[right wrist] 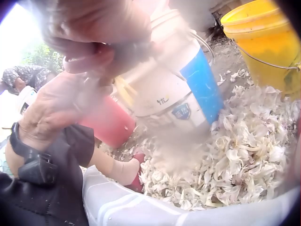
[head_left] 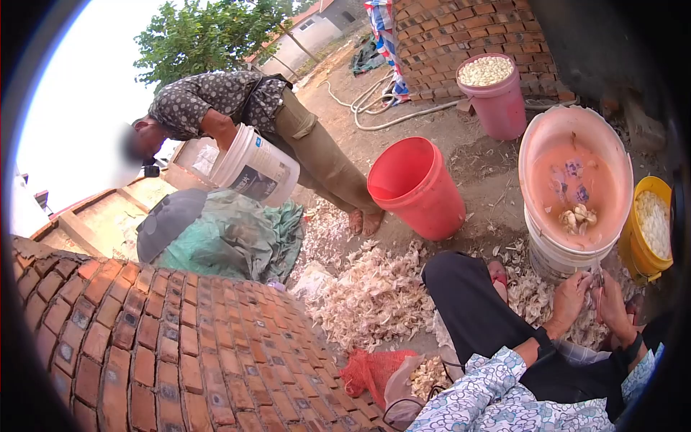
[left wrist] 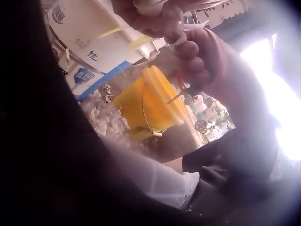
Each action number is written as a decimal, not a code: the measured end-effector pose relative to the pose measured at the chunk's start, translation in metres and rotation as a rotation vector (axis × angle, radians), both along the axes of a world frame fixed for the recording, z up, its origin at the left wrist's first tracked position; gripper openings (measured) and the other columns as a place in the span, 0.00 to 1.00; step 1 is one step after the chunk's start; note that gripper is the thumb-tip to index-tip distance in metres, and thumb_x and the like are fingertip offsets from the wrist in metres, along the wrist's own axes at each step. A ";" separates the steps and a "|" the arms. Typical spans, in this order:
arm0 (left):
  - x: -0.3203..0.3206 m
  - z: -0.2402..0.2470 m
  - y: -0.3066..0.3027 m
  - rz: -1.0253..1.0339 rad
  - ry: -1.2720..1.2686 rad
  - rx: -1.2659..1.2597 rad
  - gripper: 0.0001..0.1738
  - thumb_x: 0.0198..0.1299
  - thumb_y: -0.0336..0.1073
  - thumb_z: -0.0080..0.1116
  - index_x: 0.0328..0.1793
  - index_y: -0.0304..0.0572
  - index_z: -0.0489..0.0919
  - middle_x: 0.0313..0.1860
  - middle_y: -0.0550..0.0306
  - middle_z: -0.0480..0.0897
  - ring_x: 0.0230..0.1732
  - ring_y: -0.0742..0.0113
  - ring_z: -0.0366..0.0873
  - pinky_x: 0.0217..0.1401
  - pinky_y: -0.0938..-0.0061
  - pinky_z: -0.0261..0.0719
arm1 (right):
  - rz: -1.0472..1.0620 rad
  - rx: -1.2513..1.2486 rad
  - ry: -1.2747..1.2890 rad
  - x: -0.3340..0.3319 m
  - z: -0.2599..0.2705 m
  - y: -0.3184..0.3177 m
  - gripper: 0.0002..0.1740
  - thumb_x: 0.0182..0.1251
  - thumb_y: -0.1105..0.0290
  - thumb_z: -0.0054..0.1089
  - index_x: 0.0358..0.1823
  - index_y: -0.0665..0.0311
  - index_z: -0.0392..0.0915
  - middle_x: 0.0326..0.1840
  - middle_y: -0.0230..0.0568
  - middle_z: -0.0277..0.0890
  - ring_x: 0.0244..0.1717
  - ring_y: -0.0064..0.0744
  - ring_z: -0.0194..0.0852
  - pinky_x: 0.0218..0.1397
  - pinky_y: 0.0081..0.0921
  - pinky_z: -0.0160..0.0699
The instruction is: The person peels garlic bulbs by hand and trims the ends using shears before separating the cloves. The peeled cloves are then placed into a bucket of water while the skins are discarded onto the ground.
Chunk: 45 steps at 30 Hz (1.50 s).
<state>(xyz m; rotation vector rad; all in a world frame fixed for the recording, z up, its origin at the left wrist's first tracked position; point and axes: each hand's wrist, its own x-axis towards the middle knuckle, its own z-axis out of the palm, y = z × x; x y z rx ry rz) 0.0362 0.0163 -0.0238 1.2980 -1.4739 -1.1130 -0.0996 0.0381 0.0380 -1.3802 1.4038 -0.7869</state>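
In the head view my left hand [head_left: 568,302] and right hand [head_left: 612,306] meet in front of the white bucket [right wrist: 164,89]. A pale garlic bulb [left wrist: 150,6] is gripped by the left hand's fingers at the top of the left wrist view. My right hand's fingers are curled there, with a thin pointed tool [left wrist: 175,97] sticking out below the fist. Its exact kind I cannot tell. Above the hands, a pink basin [head_left: 538,144] sits on the white bucket, with garlic [head_left: 578,218] in it. Garlic skins [right wrist: 249,150] lie below the hands.
A yellow bucket [head_left: 633,248] of peeled cloves stands right of the basin. Ahead are a red bucket [head_left: 432,209] and a pink bucket [head_left: 497,108] full of cloves. Another person [head_left: 209,108] bends over a white pail [head_left: 263,169]. A brick wall [head_left: 180,345] runs along the left.
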 end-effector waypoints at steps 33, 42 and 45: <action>0.033 -0.014 0.006 0.090 0.594 0.429 0.14 0.63 0.40 0.60 0.51 0.41 0.78 0.27 0.67 0.78 0.21 0.80 0.72 0.20 0.84 0.66 | 0.296 -0.603 0.717 0.009 0.023 -0.091 0.24 0.53 0.75 0.51 0.55 0.61 0.74 0.26 0.53 0.79 0.28 0.56 0.78 0.33 0.47 0.76; 0.034 -0.040 0.007 -0.134 0.371 0.349 0.14 0.64 0.34 0.55 0.55 0.40 0.77 0.34 0.65 0.80 0.31 0.81 0.73 0.31 0.84 0.70 | 0.097 -0.139 0.015 0.002 0.004 -0.015 0.06 0.65 0.72 0.55 0.36 0.67 0.72 0.20 0.36 0.73 0.17 0.24 0.72 0.20 0.25 0.68; 0.034 -0.034 0.002 -0.167 0.119 0.239 0.15 0.64 0.36 0.56 0.55 0.39 0.79 0.34 0.60 0.83 0.32 0.75 0.77 0.34 0.78 0.74 | 0.105 -0.121 0.076 0.008 0.012 -0.001 0.08 0.64 0.69 0.59 0.37 0.68 0.72 0.22 0.39 0.74 0.19 0.25 0.72 0.22 0.26 0.69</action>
